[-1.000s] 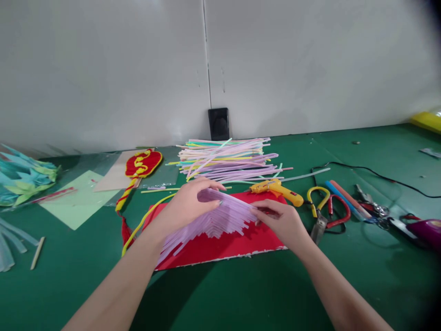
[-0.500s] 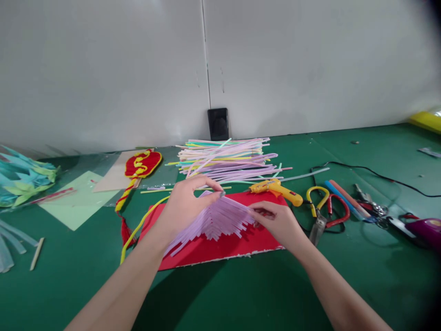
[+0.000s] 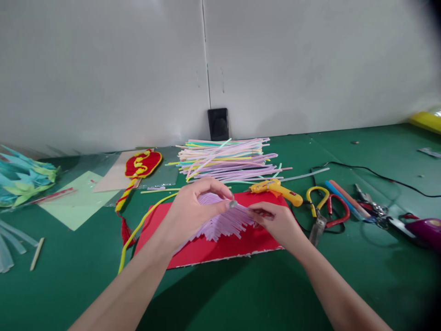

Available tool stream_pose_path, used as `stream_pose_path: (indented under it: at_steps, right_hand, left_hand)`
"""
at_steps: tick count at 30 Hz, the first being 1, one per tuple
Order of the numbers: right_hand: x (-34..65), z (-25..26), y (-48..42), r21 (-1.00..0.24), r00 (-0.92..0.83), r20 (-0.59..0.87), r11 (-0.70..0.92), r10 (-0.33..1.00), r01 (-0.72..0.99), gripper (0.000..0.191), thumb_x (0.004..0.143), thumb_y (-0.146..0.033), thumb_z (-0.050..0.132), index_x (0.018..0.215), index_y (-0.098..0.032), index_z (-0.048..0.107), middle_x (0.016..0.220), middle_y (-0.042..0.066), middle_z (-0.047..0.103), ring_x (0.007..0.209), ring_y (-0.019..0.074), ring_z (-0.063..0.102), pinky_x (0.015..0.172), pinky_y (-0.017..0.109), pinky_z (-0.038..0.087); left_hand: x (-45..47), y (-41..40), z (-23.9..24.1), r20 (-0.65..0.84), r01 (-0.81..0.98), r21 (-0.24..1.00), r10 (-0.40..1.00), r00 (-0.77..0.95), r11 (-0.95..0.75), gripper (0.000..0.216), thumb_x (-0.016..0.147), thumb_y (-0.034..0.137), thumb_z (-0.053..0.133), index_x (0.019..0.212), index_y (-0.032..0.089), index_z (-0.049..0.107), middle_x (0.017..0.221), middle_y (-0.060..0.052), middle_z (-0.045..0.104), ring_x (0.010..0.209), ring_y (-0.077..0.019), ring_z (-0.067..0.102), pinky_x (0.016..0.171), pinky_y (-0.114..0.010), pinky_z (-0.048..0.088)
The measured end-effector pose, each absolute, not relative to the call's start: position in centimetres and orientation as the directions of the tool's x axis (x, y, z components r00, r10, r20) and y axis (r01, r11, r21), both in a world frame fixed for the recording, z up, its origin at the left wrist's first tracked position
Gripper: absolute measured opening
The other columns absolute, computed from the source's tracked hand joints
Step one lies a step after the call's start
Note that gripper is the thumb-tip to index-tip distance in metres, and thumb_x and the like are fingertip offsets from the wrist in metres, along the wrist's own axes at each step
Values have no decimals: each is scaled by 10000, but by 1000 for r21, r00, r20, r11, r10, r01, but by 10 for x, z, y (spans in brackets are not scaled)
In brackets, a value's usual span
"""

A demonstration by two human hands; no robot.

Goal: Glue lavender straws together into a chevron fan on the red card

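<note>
A lilac chevron-shaped piece of pipe cleaners [image 3: 217,223] spreads above a red board [image 3: 203,255], its cut ends pointing toward me. My right hand [image 3: 274,223] pinches its right edge between thumb and fingers. Over its upper middle is my left hand [image 3: 198,209], thumb and forefinger closed together in a pinch. A small grey shiny spot shows at those fingertips; whether it is a nail or a held thing, I cannot tell. The left hand covers the left part of the piece.
Behind lie a pile of pastel pipe cleaners [image 3: 227,161] and a yellow glue gun [image 3: 275,188]. To the right are red-and-yellow-handled cutters [image 3: 319,225] and a purple-handled tool [image 3: 425,232]. A red-and-yellow fan ornament [image 3: 143,164] and green paper [image 3: 81,197] lie left.
My left hand has moved right and slightly down along the lilac piece, its fingertips now closer to my right hand. The right hand stays almost still. The red board's left end has shifted slightly.
</note>
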State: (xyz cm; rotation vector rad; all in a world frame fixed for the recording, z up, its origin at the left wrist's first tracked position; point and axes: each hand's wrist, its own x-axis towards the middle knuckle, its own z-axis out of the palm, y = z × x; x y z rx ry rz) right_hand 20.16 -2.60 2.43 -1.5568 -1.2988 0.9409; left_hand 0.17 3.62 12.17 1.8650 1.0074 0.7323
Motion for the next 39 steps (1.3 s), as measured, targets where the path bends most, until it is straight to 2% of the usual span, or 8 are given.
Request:
stream_pose_path:
  at_steps: [3,6,9,15,25,28,39]
  right_hand:
    - [203,23,-26,-930,151,13,-43,988,364,228,753,-407,633,832,-207,708,782,37,726,686,183,667,637,293,555]
    - [203,22,-26,-926,126,38,-12,991,377,225,771,-416,618,833,-221,710,839,38,731,775,198,671,687,295,549]
    - [203,23,-26,-926,123,11,-36,992,375,223,779,-411,611,833,-216,704,825,39,726,748,194,666,691,300,545]
    - [205,21,-27,-930,105,-34,-70,994,361,238,790,-413,601,879,-216,699,822,42,720,725,196,659,702,317,533]
    - [207,13,-25,-939,92,-18,-49,996,340,212,791,-377,603,887,-216,703,846,45,721,757,202,667,702,311,547]
    - [207,13,-25,-933,88,-8,-39,996,359,202,795,-362,599,890,-217,702,862,42,722,779,202,668,709,304,543]
    - [206,19,-26,-929,89,-31,-61,996,364,183,797,-341,588,876,-218,697,826,32,720,734,185,660,684,286,529]
  left_hand:
    - [4,30,123,83,307,914,863,499,-265,88,710,220,683,768,231,618,852,-1,633,860,-176,581,801,-310,480]
    - [5,25,122,91,188,959,859,505,-212,154,688,203,701,778,226,578,830,3,598,824,-157,570,744,-278,488]
    - [6,19,124,78,116,981,857,509,-158,146,694,194,674,766,225,551,824,-6,578,806,-155,565,709,-273,500]
    - [8,11,130,95,131,972,839,535,-193,122,686,196,654,767,235,572,881,-29,604,911,-192,557,807,-322,504]
    - [8,11,131,122,-53,992,818,562,-112,183,668,71,671,731,239,637,835,-5,567,854,-157,535,725,-259,481]
    - [9,11,131,134,-96,991,808,573,-96,209,667,47,668,729,246,657,846,6,559,860,-139,519,746,-239,460]
    - [9,11,130,142,-131,988,800,583,-79,255,652,1,660,714,246,690,835,6,577,851,-134,528,763,-230,449]
